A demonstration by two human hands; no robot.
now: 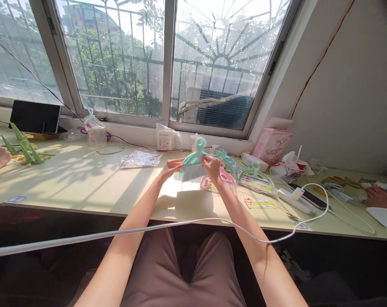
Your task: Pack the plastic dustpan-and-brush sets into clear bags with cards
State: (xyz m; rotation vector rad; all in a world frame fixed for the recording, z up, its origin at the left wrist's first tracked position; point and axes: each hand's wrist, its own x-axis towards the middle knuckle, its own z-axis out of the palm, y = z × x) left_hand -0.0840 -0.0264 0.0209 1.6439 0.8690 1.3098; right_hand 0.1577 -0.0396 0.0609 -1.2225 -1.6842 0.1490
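Observation:
Upright above the table, a mint-green dustpan and brush set (196, 160) is held between both my hands, its grey bristles hanging down. My left hand (171, 167) pinches the set's left edge. On the right side, my right hand (212, 167) grips it near the top of the bristles. Just behind and below my right hand lies a pink set (221, 181) of the same kind, partly hidden. A blue one (227, 161) lies farther back, and a light green packaged one (256, 178) sits to the right.
A printed card (260, 203) lies near the front edge. A white power strip (295, 201), phone (310, 196) and cable (193, 221) are close by. Plastic bags (141, 158), a pink box (273, 143) and a tablet (35, 117) stand farther back. Other people's hands show at both sides.

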